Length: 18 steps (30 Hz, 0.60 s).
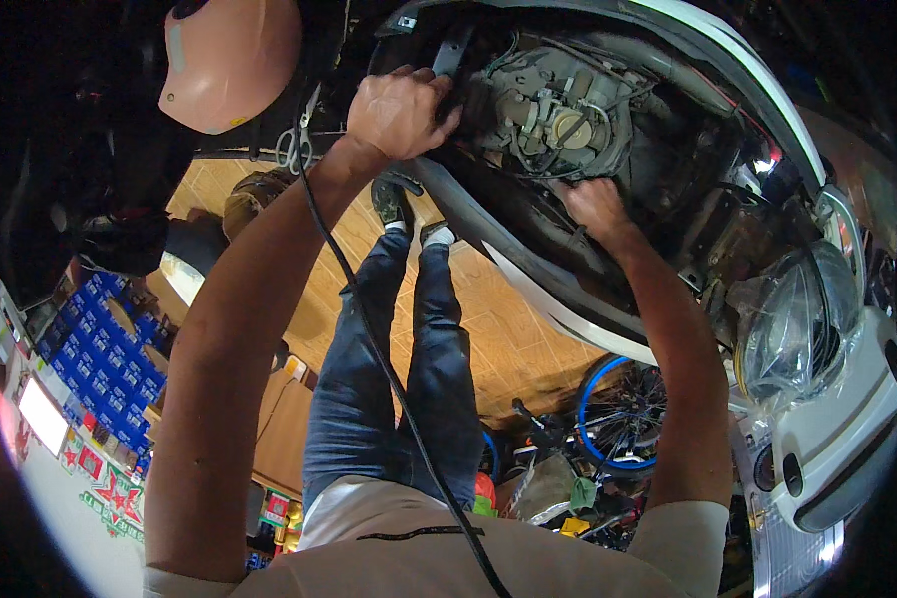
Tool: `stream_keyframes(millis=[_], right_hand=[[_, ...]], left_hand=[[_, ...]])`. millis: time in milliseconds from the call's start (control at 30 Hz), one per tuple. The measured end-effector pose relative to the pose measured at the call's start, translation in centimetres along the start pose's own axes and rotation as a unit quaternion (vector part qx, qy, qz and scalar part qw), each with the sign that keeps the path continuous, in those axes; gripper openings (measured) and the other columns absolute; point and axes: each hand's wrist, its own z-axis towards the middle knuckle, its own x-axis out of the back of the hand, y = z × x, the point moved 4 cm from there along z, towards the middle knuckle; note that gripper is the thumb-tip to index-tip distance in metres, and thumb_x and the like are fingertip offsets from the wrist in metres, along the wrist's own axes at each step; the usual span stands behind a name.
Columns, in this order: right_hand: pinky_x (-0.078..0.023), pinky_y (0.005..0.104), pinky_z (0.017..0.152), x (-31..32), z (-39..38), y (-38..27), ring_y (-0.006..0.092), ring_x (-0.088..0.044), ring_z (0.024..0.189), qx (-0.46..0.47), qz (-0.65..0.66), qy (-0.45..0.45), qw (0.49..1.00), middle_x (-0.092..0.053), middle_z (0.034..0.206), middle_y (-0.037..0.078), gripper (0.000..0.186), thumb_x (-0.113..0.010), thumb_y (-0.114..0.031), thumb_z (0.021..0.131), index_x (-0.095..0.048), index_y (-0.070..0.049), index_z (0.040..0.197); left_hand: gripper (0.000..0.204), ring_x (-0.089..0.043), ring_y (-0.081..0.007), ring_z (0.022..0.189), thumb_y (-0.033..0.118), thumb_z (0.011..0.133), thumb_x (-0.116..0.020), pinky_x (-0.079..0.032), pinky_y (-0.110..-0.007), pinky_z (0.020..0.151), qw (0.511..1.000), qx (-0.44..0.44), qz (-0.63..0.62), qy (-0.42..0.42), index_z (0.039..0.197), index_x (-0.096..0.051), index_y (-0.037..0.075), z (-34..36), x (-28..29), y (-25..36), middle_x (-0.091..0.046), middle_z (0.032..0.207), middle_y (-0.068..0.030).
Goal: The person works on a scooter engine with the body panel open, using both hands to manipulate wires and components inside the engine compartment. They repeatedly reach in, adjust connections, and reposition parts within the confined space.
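**Both hands working inside an opened scooter body**

Head view: the person is standing over an opened scooter body [588, 299], looking straight down. The left hand [401, 112] is closing its grip around a dark part at the left edge of the engine bay, fingers curled tight; what exactly it is clamping is hidden under the knuckles. The right hand [596, 204] is reaching deeper in, just below the carburettor [558, 120]; its fingertips are going out of sight behind the frame, so I cannot tell whether that grip is wide or holding anything.

The carburettor is sitting between the two hands, high in the bay, ringed by thin hoses and wires [528, 164]. Judged from its look: cast metal, stiff, fairly heavy for its size, probably greasy. Best held by the solid body, not by the soft hoses, which look easy to tear loose.

A black cable [369, 329] is trailing down along the left forearm. A pink helmet [231, 58] is hanging up left.
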Motion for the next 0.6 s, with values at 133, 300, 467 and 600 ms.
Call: stream_keyframes(millis=[133,300,467,600], right_hand=[[-0.055,0.0486,0.073,1.4,0.1,-0.1,0.0333,-0.071,0.08,-0.019,0.018,-0.078,0.997,-0.071,0.084,0.017,0.036,-0.053,-0.022,0.097,-0.065,-0.02,0.131],[-0.053,0.0481,0.083,1.7,0.6,0.6,0.0382,-0.068,0.093,-0.063,0.247,-0.126,0.959,-0.071,0.099,0.021,0.032,-0.06,-0.027,0.095,-0.069,-0.015,0.123],[-0.051,0.047,0.091,1.0,0.3,0.2,0.041,-0.065,0.103,-0.103,0.397,-0.044,0.911,-0.068,0.109,0.024,0.034,-0.058,-0.027,0.094,-0.067,-0.007,0.12],[-0.051,0.0449,0.091,-0.6,1.5,-0.1,0.0391,-0.065,0.104,-0.146,0.315,-0.146,0.926,-0.067,0.111,0.025,0.034,-0.052,-0.026,0.092,-0.069,-0.003,0.109]], left_hand=[[0.034,-0.069,-0.0308,0.09,0.04,0.087,-0.063,-0.057,-0.045,0.074,1.0,-0.007,0.001,0.0,0.098,-0.069,0.008,-0.1,-0.1,0.1,-0.072,0.091,-0.0126],[0.035,-0.069,-0.0305,0.089,0.041,0.087,-0.062,-0.057,-0.045,0.073,1.0,-0.004,-0.005,0.003,0.098,-0.069,0.008,-0.1,-0.1,0.0,-0.072,0.091,-0.0127],[0.036,-0.069,-0.0306,0.089,0.042,0.088,-0.062,-0.056,-0.045,0.072,1.0,-0.01,-0.015,0.012,0.098,-0.069,0.009,-0.1,0.0,-0.2,-0.072,0.091,-0.0122],[0.037,-0.069,-0.0316,0.09,0.043,0.088,-0.062,-0.057,-0.046,0.072,1.0,0.004,0.003,-0.03,0.104,-0.069,0.01,0.1,-0.2,-0.2,-0.071,0.095,-0.0124]])
